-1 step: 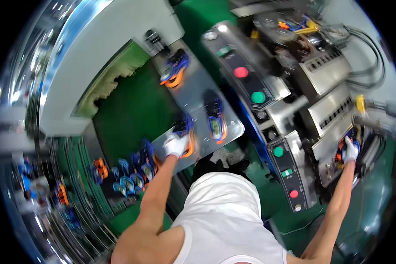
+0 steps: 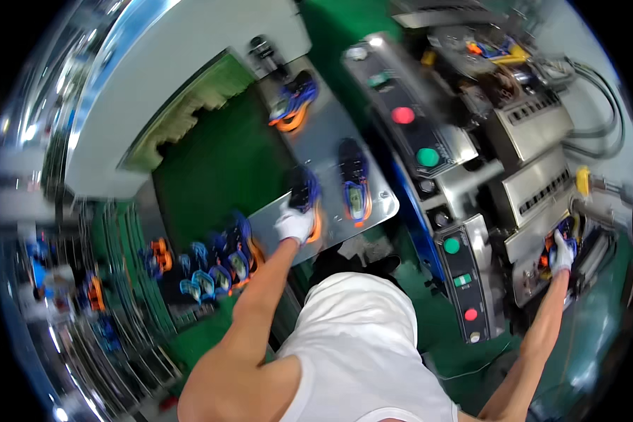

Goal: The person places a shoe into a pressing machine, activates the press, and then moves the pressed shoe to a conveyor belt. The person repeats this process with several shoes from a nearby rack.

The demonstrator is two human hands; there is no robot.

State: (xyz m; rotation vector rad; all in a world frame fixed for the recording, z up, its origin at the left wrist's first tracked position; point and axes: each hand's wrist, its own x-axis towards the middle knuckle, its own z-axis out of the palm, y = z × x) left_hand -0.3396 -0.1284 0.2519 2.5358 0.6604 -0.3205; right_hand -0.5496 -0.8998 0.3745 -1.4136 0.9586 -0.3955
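Note:
My left hand point(image 2: 293, 224), in a white glove, is closed at the side of a blue shoe with an orange sole point(image 2: 304, 191) on the metal tabletop point(image 2: 274, 224). Its fingertips are partly hidden against the shoe. Far to the right, my right hand point(image 2: 561, 254), also gloved, grips another blue and orange shoe point(image 2: 571, 232) in the lower station of the steel machine point(image 2: 534, 186). On the same tabletop a shoe point(image 2: 356, 190) lies to the right of the one at my left hand, and another pair of shoes point(image 2: 295, 102) sits at the far end.
Several blue and orange shoes point(image 2: 221, 274) stand on the green conveyor belt point(image 2: 211, 162) at left, below a fringed tunnel housing point(image 2: 155, 91). Panels with red and green buttons point(image 2: 427, 157) line the machine's front. An upper station holds another shoe point(image 2: 499, 49). Roller racks point(image 2: 119, 281) stand at far left.
The whole view has shifted a little, so the tabletop and machine sit further right. Both hands stay at the same shoes.

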